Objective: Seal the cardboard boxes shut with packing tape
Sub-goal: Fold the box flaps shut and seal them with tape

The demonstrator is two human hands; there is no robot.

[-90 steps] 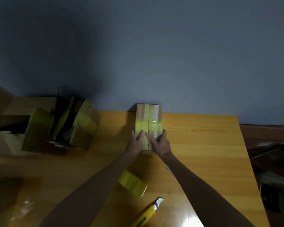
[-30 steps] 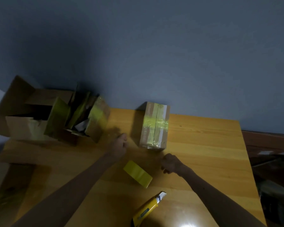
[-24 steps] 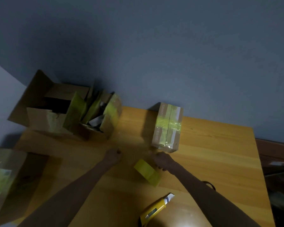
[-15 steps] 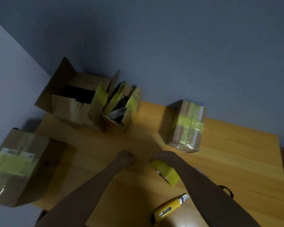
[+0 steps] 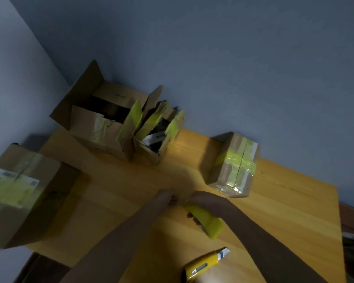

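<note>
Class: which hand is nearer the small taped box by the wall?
Right. The right hand, holding the tape roll, is just in front of the small taped box; the left hand is beside it, farther left.

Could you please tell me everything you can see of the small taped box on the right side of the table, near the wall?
The small taped box is brown cardboard. It is closed and lies flat on the wooden table, close to the blue wall. A yellow-green tape band crosses its top over the dark centre seam, and glossy clear tape wraps its near end. Only the table touches it.
</note>
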